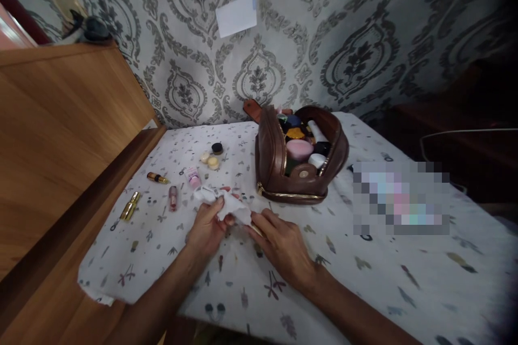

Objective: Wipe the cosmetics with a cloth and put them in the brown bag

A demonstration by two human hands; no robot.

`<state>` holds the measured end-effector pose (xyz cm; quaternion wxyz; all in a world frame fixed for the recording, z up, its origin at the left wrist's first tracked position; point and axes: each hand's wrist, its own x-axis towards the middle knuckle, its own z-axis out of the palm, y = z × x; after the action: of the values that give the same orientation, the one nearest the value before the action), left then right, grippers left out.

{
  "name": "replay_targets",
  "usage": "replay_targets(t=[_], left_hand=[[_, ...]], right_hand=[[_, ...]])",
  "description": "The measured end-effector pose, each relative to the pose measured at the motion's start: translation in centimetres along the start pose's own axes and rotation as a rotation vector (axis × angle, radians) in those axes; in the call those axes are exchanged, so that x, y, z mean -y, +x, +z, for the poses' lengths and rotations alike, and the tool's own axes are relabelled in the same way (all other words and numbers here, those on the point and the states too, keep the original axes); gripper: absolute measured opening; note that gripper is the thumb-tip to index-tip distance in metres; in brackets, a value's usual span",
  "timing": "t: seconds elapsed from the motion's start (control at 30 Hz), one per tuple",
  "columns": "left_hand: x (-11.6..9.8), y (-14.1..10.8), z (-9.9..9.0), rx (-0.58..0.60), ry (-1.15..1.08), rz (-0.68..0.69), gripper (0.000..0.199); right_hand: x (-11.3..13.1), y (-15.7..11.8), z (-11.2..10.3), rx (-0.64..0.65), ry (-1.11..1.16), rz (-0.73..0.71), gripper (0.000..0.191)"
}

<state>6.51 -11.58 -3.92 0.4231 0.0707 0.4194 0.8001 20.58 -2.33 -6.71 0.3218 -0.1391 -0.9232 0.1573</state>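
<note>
My left hand (208, 226) pinches a crumpled white cloth (229, 205) between thumb and fingers above the table. The fingers of my right hand (279, 240) are closed at the cloth's right end, where a thin pale edge shows beneath them; what it belongs to is hidden. Just beyond my left hand lie a small pink-and-white tube (193, 177) and a pinkish lip gloss tube (173, 198). Behind my right hand stands a brown cosmetic bag (269, 156), unzipped and filled with jars and bottles, among them a pink round container (299, 149).
A gold bottle (130, 206) and a small amber bottle (157, 178) lie at the left. Small cream jars (212, 162) and a black-lidded jar (217, 148) stand farther back. A blurred-out item (400, 197) lies at right. A wooden cabinet (73, 118) borders the table's left side.
</note>
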Motion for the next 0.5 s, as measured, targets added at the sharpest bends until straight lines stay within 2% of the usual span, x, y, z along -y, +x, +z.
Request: replay_targets(t=[0.07,0.13,0.23,0.3,0.4,0.5], left_hand=[[0.0,0.1,-0.1,-0.067,-0.051,-0.034,0.030],[-0.1,0.3,-0.1,-0.123,-0.108,-0.058,0.025],[-0.5,0.3,-0.1,-0.137,-0.141,-0.064,0.029],[-0.7,0.2,-0.2,-0.109,-0.111,-0.052,0.034],[-0.6,-0.3,-0.3,-0.034,-0.039,-0.036,0.048],[0.1,-0.7,-0.6,0.044,0.022,-0.083,0.053]], right_hand=[[0.1,0.1,-0.1,0.019,0.161,0.040,0.026],[0.3,0.3,-0.3,0.073,0.397,0.142,0.031],[0.4,0.7,-0.6,0.178,0.723,0.366,0.037],[0.6,0.8,-0.6,0.193,0.880,0.477,0.036],[0.8,0.7,-0.6,0.127,0.965,0.537,0.034],[1.2,0.6,-0.8,0.084,0.903,0.485,0.027]])
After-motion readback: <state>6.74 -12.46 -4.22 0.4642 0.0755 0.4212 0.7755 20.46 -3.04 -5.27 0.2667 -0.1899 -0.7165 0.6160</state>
